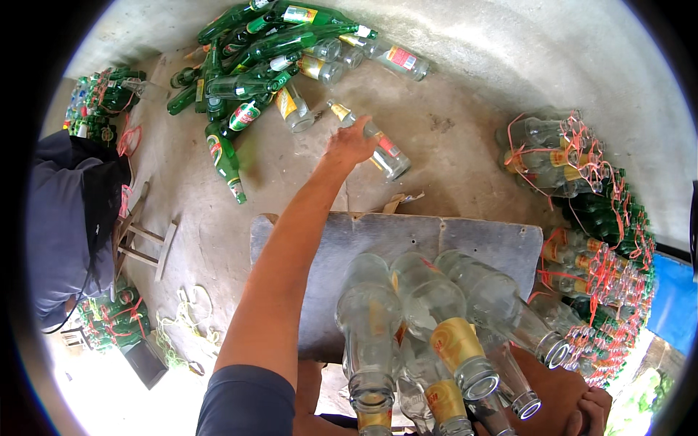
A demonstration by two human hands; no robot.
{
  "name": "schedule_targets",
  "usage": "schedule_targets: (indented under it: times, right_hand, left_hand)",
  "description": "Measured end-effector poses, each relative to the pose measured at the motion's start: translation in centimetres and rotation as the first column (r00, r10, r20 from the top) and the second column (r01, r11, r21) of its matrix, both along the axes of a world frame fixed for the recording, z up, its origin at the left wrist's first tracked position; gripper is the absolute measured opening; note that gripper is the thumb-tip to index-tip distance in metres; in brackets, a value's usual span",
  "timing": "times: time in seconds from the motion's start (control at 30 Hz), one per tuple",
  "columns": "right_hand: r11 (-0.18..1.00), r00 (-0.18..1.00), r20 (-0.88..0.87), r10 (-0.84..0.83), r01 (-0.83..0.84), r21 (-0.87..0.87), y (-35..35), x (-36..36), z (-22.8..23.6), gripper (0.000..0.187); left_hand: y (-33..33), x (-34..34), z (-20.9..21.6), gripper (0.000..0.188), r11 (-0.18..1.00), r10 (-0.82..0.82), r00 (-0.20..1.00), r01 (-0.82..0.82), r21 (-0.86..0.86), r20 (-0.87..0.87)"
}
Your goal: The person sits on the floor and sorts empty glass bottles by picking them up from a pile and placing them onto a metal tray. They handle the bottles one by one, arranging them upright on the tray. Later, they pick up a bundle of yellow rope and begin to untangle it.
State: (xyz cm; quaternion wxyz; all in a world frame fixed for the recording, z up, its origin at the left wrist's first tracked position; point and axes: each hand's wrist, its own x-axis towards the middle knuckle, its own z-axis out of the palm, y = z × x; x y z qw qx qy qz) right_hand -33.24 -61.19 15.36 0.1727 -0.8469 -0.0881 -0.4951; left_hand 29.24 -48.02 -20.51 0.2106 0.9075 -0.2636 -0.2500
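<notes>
My left arm stretches forward over the board, and my left hand is closed round the middle of a clear glass bottle lying on the floor. The bottle has yellow and red labels. Close to my body, several clear glass bottles are stacked together, bases on the grey board and necks toward me. Some bear yellow neck labels. My right hand shows only partly at the lower right, beside this stack, its fingers curled; what they hold, if anything, is hidden.
Beyond the board lies a heap of green bottles with some clear ones. Bottle bundles tied with red string line the wall at right. Another person in dark clothes is at left, near a wooden stool. Pale string lies on the floor.
</notes>
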Motion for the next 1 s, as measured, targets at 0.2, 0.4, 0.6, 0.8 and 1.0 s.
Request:
schedule_targets:
  times: [0.2, 0.4, 0.6, 0.8, 1.0]
  right_hand:
    - [0.802, 0.565, -0.655, -0.501, 0.588, -0.105, 1.4, 3.0, 3.2, 0.025]
    - [0.691, 0.346, -0.746, -0.568, 0.693, -0.205, 1.6, 3.2, 4.0, 0.024]
    - [0.678, 0.305, -0.763, -0.57, 0.698, -0.228, 1.5, 3.3, 4.1, 0.023]
    - [0.665, 0.269, -0.772, -0.576, 0.703, -0.251, 1.6, 3.2, 4.3, 0.022]
    - [0.662, 0.25, -0.781, -0.572, 0.703, -0.259, 1.9, 3.0, 4.6, 0.021]
  left_hand:
    - [1.1, 1.5, -0.8, 0.063, 0.988, 0.13, 0.985, -0.137, -0.066, -0.11]
    - [1.0, 1.2, 0.8, 0.061, 0.962, 0.234, 0.933, -0.263, -0.077, -0.272]
    - [1.6, 0.6, 0.8, 0.081, 0.828, 0.485, 0.775, -0.556, -0.074, -0.405]
    - [2.1, 0.1, 2.1, 0.087, 0.819, 0.432, 0.774, -0.552, -0.159, -0.463]
    - [1.1, -0.6, 3.9, 0.084, 0.889, 0.241, 0.939, -0.315, -0.332, -0.245]
